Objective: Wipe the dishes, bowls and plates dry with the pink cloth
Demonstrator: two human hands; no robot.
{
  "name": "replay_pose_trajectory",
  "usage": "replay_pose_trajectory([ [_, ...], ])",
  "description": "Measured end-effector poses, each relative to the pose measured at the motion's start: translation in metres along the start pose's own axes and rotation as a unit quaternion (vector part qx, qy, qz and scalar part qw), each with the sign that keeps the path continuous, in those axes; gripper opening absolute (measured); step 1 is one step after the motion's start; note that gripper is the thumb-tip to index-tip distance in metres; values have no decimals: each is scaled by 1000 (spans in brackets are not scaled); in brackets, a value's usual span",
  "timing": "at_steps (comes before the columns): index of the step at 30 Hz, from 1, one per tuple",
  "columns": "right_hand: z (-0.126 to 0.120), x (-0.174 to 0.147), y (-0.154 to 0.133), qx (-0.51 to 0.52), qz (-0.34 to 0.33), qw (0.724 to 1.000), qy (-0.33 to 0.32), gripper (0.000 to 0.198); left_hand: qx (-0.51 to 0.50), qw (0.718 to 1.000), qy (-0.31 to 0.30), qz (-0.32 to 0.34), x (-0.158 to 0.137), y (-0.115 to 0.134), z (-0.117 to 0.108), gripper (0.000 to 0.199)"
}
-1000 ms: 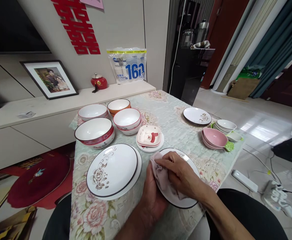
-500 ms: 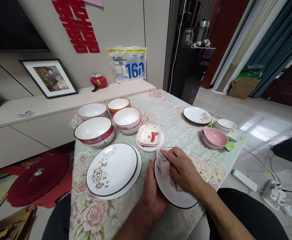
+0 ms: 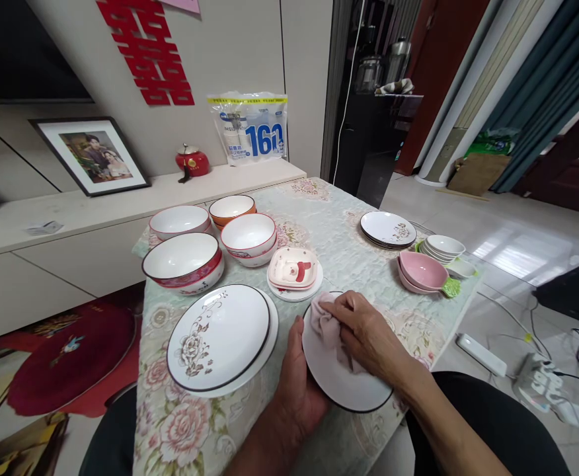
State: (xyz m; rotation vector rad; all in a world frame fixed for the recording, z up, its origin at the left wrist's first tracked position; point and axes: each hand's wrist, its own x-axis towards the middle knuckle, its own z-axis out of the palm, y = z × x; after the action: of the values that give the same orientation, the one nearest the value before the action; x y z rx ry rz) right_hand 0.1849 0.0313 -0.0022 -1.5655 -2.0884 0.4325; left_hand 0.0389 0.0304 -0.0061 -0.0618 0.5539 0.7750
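Note:
A white plate with a dark rim (image 3: 336,380) is tilted over the near part of the table. My left hand (image 3: 299,383) grips it by its left edge, thumb along the rim and fingers underneath. Bunched in my right hand (image 3: 366,334) is a pale pink cloth (image 3: 330,328), pressed against the plate's upper face. To the left lies a large floral plate (image 3: 220,337) on top of a wider white one. Just beyond my hands, square bear-patterned dishes (image 3: 293,268) sit stacked on small round plates.
Stacked bowls (image 3: 183,258) stand at the table's left back. On the right are a stack of floral plates (image 3: 388,228), pink leaf-handled bowls (image 3: 422,271) and small white bowls (image 3: 443,246). Behind, a low cabinet (image 3: 96,221) carries a framed photo (image 3: 94,155), a red jar (image 3: 193,160) and a plastic bag (image 3: 250,129).
My right hand and the cloth have shifted very slightly on the plate. The whole view has moved a little, and my left hand keeps its grip.

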Motion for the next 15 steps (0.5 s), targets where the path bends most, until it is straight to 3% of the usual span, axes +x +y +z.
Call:
replay_pose_trajectory([
  [5, -11, -5, 2, -163, 112, 980, -10, 48, -8, 1000, 11, 3, 0, 0, -1, 59],
  [9, -12, -10, -3, -234, 185, 954, -27, 30, -10, 1000, 4, -8, 0, 0, -4, 64],
  [11, -6, -8, -5, -239, 178, 954, -21, 28, -13, 1000, -2, -6, -1, 0, -3, 64],
  [15, 5, -3, -10, -181, 87, 980, -6, 34, -22, 1000, -4, -7, -3, -1, 0, 63],
])
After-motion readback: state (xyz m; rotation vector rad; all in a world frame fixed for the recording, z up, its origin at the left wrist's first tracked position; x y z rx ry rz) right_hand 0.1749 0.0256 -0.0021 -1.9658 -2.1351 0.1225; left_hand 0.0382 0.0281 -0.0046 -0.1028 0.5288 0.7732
